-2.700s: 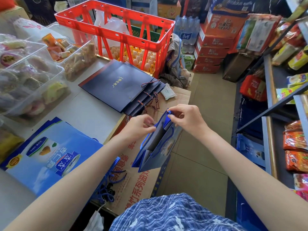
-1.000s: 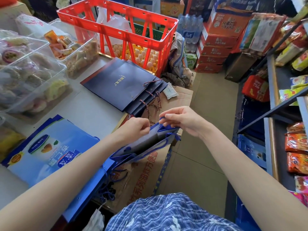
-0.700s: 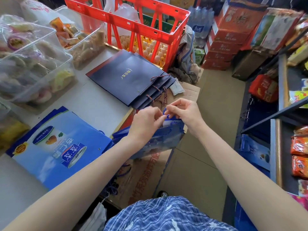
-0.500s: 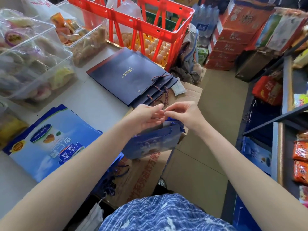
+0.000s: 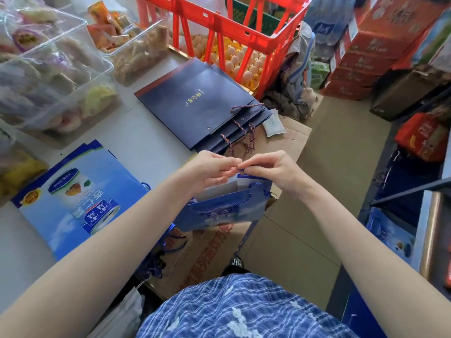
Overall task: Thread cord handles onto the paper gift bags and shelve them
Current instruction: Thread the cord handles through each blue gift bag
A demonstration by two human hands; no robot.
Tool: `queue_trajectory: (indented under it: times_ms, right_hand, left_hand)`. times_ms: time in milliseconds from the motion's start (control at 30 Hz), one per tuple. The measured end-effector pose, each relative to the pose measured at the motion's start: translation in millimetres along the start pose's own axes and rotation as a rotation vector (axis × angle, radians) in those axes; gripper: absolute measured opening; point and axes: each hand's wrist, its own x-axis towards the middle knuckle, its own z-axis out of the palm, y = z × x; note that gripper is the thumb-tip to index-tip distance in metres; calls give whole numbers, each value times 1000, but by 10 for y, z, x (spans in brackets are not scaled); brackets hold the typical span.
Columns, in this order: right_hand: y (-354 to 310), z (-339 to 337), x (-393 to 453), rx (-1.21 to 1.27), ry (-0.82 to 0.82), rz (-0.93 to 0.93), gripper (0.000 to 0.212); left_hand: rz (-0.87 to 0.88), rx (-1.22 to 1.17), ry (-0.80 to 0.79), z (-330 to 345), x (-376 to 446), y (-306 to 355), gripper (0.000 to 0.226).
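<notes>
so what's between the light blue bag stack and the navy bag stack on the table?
Bare grey tabletop; nothing lies between the light blue stack and the navy stack, per the head view.

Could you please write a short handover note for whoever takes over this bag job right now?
Left hand and right hand meet fingertip to fingertip at the top edge of the blue gift bag, pinching its blue cord.
One handle already hangs across the bag's near face; the one at the top edge is not finished.
Dark navy bags lie stacked flat on the counter, some with cords on; light blue bags lie flat on the near left.
Left: finish this cord, thread the rest, then shelve them.
</notes>
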Motion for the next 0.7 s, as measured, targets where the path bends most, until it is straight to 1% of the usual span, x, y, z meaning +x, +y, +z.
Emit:
queue_trajectory:
  times_ms: [67, 133, 200, 233, 300, 367, 500, 567, 633, 700]
  right_hand:
    - [2, -3, 5, 35, 59, 9, 18]
    - [-17, 8, 18, -4, 96, 14, 17]
    - [-57, 22, 49, -69, 130, 32, 14]
    - [-75, 26, 75, -99, 155, 44, 12]
    - [-110, 19, 120, -139, 207, 83, 16]
    - [-120, 23, 146, -155, 244, 125, 23]
    - [-96, 63, 176, -211, 246, 105, 15]
    - [-91, 86, 183, -319, 216, 120, 9]
    - [-97, 109, 182, -495, 176, 108, 14]
    - [-95, 131, 173, -537, 171, 71, 15]
  left_hand:
    - [59, 49, 53, 5, 1, -12, 5]
    - [176, 200, 129, 26, 9, -68, 10]
    - [342, 354, 196, 68, 2, -132, 14]
    - [454, 454, 238, 85, -9, -161, 12]
    - [674, 635, 317, 105, -28, -221, 8]
    - [808, 683, 340, 88, -36, -264, 5]
    - [937, 746, 345, -6, 4, -316, 2]
    - [989, 801, 343, -26, 15, -302, 3]
    - [1037, 866, 351, -5, 29, -286, 8]
    - [1019, 827, 375, 26, 33, -262, 8]
